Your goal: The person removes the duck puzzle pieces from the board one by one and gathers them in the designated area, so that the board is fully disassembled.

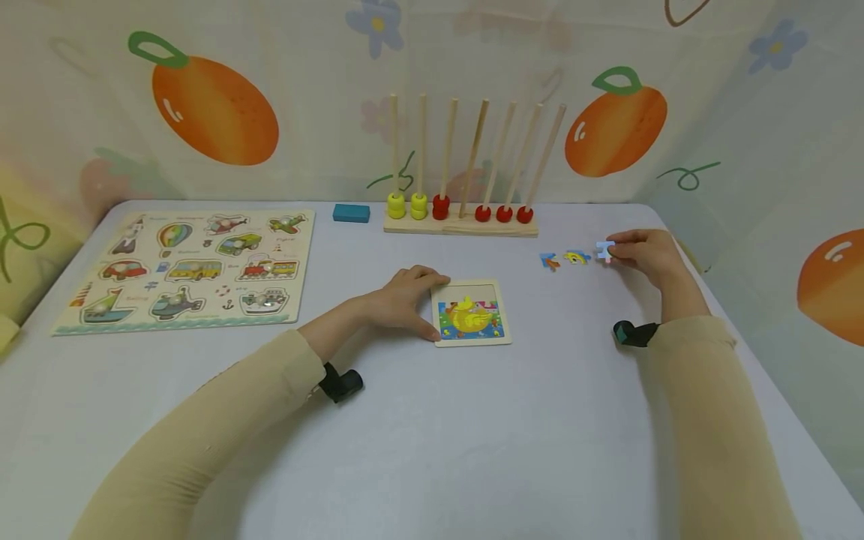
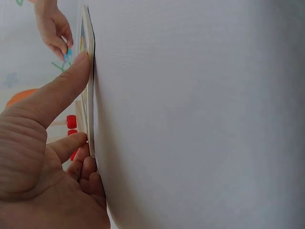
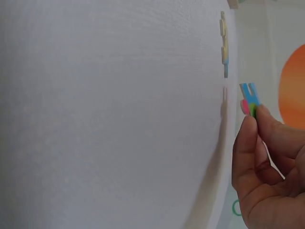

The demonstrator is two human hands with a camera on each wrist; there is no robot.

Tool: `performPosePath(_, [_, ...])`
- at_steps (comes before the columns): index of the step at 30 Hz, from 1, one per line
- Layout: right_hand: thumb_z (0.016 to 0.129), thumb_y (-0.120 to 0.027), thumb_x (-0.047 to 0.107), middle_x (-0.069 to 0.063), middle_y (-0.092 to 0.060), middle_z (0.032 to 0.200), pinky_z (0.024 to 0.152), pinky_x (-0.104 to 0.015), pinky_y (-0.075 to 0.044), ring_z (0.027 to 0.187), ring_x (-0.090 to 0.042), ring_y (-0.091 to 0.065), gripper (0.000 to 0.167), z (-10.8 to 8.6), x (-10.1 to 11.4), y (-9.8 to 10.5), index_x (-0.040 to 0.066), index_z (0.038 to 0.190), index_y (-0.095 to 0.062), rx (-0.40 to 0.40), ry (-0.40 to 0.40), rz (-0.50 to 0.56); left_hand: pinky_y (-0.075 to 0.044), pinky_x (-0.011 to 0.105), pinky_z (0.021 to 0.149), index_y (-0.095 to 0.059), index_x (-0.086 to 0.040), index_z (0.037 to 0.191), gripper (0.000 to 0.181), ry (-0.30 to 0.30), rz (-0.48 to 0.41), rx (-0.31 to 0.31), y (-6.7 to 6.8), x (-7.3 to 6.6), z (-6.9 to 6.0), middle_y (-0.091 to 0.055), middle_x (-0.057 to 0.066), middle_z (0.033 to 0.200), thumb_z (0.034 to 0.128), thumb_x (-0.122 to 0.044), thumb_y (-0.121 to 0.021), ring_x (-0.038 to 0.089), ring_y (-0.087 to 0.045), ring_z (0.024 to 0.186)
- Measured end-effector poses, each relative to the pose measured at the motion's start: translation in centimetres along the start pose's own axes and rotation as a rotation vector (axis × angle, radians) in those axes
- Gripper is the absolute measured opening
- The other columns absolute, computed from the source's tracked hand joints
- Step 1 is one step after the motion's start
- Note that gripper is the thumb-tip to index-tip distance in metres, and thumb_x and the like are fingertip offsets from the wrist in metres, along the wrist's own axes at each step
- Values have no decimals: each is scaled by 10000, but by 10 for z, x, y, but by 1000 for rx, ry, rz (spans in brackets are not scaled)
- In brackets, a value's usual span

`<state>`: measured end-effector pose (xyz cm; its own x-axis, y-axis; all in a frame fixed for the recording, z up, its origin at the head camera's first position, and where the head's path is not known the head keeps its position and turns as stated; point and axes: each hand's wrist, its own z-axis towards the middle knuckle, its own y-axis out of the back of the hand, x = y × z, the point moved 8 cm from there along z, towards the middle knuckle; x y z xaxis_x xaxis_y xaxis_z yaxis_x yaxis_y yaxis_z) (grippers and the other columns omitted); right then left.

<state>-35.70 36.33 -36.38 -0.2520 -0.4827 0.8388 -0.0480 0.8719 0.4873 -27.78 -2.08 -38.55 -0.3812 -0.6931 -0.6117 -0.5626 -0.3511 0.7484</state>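
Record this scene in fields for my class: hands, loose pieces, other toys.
Left hand: holds the left edge of a square wooden duck puzzle
Right hand: pinches a blue, pink and green jigsaw piece
Loose pieces: two multicoloured jigsaw pieces, left of the right hand
Other toys: cream vehicle board; blue rectangular block; wooden seven-peg rack with yellow and red beads

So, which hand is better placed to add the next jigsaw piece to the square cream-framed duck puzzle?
Probably the right hand: it pinches the small blue, green and pink jigsaw piece, near two loose multicoloured pieces. The left hand holds the left edge of the duck puzzle.
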Motion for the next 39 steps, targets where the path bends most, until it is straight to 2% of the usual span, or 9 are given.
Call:
performPosePath(4, [947,-634,90,122,-635,905,742,-127,-553,706,17,-659,149,1,-3,-1,98,1082,-698,35,-19,82,-282,547,1196,-319,-149,1544,924,0,0,-1,0,-1,0,-276,126,1584,790,-388,-797,352,-257,1430])
performPosePath(7, [944,-623,52,162,-634,827,723,-132,-557,690,13,-658,139,2,-5,-3,101,1050,-698,63,-37,102,-280,544,1198,-324,-147,1542,921,1,-3,-2,1,-1,0,-281,125,1582,789,-383,-799,351,-255,1432])
performPosePath(9, [944,-621,50,186,-630,802,717,-130,-555,690,24,-651,183,3,-5,-4,54,1118,-680,74,-36,78,-280,542,1199,-326,-146,1542,921,2,-2,-3,1,-1,0,-284,124,1581,788,-381,-800,350,-255,1433])
performPosePath(13, [943,-634,81,230,-625,766,704,-115,-544,690,63,-630,417,4,-4,-5,-99,1309,-548,72,-25,-12,-281,543,1197,-326,-144,1542,922,2,-4,-6,1,-1,-1,-285,126,1580,788,-378,-801,352,-258,1429])
performPosePath(15, [939,-650,116,250,-618,734,687,-105,-531,674,77,-622,502,5,-3,-4,-124,1352,-496,52,-21,-85,-285,544,1194,-325,-145,1543,923,2,-5,-8,1,-1,-1,-284,125,1580,787,-379,-801,352,-259,1427])
performPosePath(19, [911,-699,195,285,-597,665,655,-92,-483,628,95,-601,528,8,-4,-1,-80,1334,-542,-4,-30,-233,-293,546,1189,-325,-146,1543,925,1,-3,-10,1,-1,-1,-285,124,1581,787,-384,-800,351,-261,1425])
performPosePath(23, [897,-710,241,291,-592,621,708,-135,-425,608,99,-580,532,7,-3,-1,-50,1319,-568,-24,-43,-316,-295,538,1191,-327,-142,1543,930,3,-6,-10,1,-1,0,-285,126,1581,782,-379,-806,348,-261,1428])
performPosePath(30, [896,-699,227,285,-588,595,755,-200,-408,610,87,-564,506,6,-1,-2,-46,1305,-580,-30,-39,-351,-284,534,1202,-327,-148,1543,926,14,3,-8,0,-1,0,-289,121,1582,783,-369,-807,341,-254,1442])
performPosePath(39, [927,-663,197,211,-585,647,647,-141,-452,621,37,-579,440,7,-1,-1,-39,1291,-590,-74,-73,-319,-290,529,1199,-325,-157,1545,931,16,6,-9,0,0,0,-286,113,1583,780,-377,-809,336,-256,1440])
